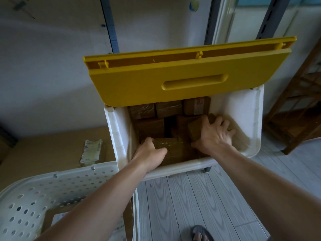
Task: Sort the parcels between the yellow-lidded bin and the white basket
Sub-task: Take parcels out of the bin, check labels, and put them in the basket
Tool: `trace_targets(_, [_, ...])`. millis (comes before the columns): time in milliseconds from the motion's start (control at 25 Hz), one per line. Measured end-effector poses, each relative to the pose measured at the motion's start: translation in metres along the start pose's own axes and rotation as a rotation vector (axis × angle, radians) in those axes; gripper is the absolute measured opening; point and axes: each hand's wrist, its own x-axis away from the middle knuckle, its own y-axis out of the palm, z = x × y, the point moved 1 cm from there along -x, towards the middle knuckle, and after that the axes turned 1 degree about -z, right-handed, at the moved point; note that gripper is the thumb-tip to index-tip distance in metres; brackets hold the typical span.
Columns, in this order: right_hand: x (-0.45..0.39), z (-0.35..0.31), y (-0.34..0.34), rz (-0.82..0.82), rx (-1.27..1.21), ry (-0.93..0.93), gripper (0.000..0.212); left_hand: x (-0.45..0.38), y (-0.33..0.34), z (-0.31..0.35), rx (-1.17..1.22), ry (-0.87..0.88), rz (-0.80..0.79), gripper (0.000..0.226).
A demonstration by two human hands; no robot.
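- Your left hand [150,150] curls its fingers over a tape-wrapped parcel [171,145] at the near side of the white bin [243,112].
- Your right hand [214,134] grasps a small brown parcel [195,128] to the right.
- The yellow lid [173,79] stands raised.
- The white basket [34,193] sits near left.

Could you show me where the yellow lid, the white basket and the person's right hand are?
yellow lid [182,73]: head view, on its flat face above the handle recess.
white basket [52,186]: head view, on its perforated wall.
right hand [214,134]: head view, on its back.
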Motion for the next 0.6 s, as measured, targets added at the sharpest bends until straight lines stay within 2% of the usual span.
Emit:
trace_targets(440, [0.027, -0.004, -0.025, 0.175, -0.108, -0.086, 0.121, 0.021, -0.006, 0.008, 0.052, 0.208, 0.02, 0.052])
trace_targets(520, [0.039, -0.01, -0.031, 0.224, -0.106, -0.124, 0.118, 0.023, -0.002, 0.011, 0.151, 0.189, -0.009, 0.049])
trace_targets(600, [0.056, -0.018, -0.037, 0.32, -0.148, -0.211, 0.112, 0.023, 0.003, 0.015, 0.386, 0.129, -0.055, 0.048])
